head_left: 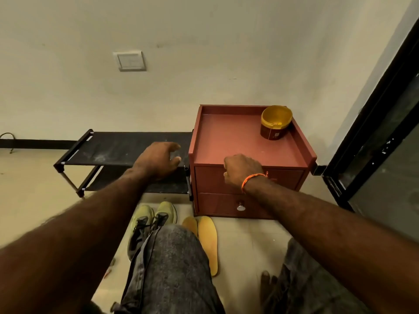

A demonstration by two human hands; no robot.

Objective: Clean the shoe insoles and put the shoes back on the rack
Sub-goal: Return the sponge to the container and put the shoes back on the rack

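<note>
A pair of yellow-green shoes [145, 225] with grey tongues stands on the floor in front of the black two-shelf shoe rack [108, 148], partly hidden by my knee. Two yellow insoles [209, 241] lie side by side on the floor to the right of the shoes. My left hand [158, 159] hovers over the right end of the rack's top shelf, fingers relaxed and holding nothing. My right hand [243, 171] is curled against the front of the top drawer of the red cabinet [226, 137], covering the spot where its knob sits.
A yellow-lidded jar [275, 122] stands at the cabinet top's back right corner. The lower drawer shows a metal knob [241, 208]. A dark-framed glass door [385, 137] runs along the right. My knee [172, 257] fills the foreground. Both rack shelves hold no shoes.
</note>
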